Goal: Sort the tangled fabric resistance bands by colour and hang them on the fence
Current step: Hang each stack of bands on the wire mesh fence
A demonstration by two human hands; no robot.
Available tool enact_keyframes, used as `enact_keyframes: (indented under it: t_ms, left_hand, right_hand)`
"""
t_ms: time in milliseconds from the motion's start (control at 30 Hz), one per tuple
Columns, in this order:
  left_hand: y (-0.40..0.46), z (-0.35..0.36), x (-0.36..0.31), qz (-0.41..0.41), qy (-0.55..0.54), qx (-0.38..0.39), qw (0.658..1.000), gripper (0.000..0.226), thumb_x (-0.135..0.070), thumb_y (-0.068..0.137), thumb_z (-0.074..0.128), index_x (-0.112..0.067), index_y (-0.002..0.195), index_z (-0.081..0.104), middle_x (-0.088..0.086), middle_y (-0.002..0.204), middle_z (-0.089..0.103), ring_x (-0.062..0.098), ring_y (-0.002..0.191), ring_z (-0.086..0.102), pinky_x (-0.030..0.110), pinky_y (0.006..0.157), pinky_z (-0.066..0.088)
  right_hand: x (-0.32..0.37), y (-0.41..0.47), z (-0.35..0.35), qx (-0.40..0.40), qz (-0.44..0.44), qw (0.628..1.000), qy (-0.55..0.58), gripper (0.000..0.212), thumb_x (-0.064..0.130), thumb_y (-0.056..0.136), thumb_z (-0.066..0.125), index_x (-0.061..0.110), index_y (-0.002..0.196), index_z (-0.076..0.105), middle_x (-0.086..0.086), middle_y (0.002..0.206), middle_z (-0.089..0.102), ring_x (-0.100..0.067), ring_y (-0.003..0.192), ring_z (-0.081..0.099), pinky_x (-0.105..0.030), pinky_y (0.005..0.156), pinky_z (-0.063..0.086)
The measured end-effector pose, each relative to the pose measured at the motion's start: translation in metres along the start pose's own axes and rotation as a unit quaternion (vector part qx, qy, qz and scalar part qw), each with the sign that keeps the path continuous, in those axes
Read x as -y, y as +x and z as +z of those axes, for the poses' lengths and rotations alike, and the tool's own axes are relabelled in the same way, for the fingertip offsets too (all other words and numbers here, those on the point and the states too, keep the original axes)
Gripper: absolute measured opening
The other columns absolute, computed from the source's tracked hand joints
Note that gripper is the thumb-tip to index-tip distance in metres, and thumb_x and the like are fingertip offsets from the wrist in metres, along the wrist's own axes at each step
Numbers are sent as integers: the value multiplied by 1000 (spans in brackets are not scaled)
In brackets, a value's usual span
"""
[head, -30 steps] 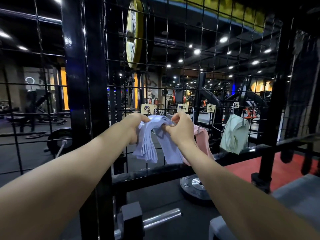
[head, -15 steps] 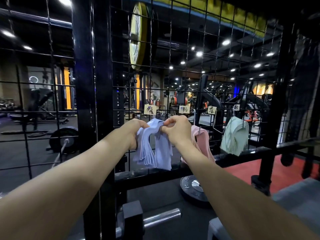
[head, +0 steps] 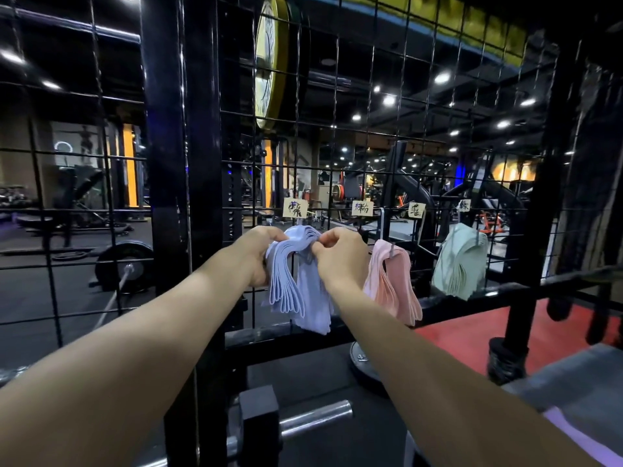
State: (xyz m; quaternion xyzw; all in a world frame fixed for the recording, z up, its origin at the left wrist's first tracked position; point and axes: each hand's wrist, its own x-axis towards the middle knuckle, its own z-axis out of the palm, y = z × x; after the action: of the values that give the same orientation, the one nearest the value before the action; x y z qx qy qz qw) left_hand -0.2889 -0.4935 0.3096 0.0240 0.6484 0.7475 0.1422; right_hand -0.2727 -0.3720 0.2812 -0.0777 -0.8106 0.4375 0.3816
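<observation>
Both hands meet at the top of the bunch of purple bands (head: 296, 281), up against the wire fence (head: 371, 129). The left hand (head: 256, 254) curls its fingers round the bunch's upper left side and grips it; the right hand (head: 340, 254) pinches the top fold from the other side, thumb and fingertips closed on the fabric. Compared with a second ago the hands sit closer together, and the bunch, which then spread wider between them, now hangs narrower and straighter beneath them, its looped ends falling below the wrists. The camera has also drawn nearer to the fence.

Just above the hands a small paper label (head: 295, 207) is fixed to the mesh. Just right of the right hand a bunch of pink bands (head: 392, 284) hangs from a hook, with a second label (head: 362, 207) above it. Farther right a third label (head: 416, 210) has nothing visible hanging beneath it, and beyond that a bunch of pale green bands (head: 462, 261) hangs under a fourth label (head: 464, 205). The pink and green bunches hang as they did in the earlier frames.

Below the forearms a metal bar (head: 313, 417) lies across the floor, and a weight plate (head: 365, 365) lies flat under the right forearm.
</observation>
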Motion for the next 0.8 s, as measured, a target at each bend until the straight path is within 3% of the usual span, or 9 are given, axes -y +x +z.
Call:
enact_keyframes:
  t_ms: [133, 433, 600, 800]
  left_hand:
    - [0, -4, 0, 4, 7, -10, 1000, 23, -15, 86, 48, -4, 66, 47, 3, 33, 45, 14, 22, 38, 9, 35, 36]
    - [-9, 6, 6, 18, 8, 3, 1000, 23, -11, 90, 46, 0, 71, 50, 7, 34, 51, 15, 23, 46, 14, 30, 39]
    - [-6, 6, 6, 9, 9, -4, 1000, 19, -10, 88, 47, 0, 73, 52, 8, 37, 53, 16, 24, 47, 16, 32, 41]
    - [3, -3, 5, 35, 35, -38, 998, 9, -13, 83, 55, -5, 83, 56, 5, 41, 55, 15, 27, 47, 15, 35, 40]
  right_hand:
    - [4, -5, -6, 4, -11, 998, -63, 6, 29, 82, 67, 23, 83, 68, 5, 86, 69, -15, 80, 62, -24, 65, 45]
    - [8, -5, -11, 29, 6, 995, -94, 7, 25, 81, 68, 19, 82, 71, 0, 85, 69, -20, 77, 60, -25, 64, 43]
    - [7, -2, -13, 35, 28, 998, -52, 8, 22, 80, 70, 21, 72, 69, -1, 81, 70, -20, 74, 62, -26, 62, 43]
    - [3, -3, -10, 51, 42, 997, -32, 7, 22, 80, 68, 16, 80, 73, -2, 80, 70, -21, 75, 63, -25, 59, 40]
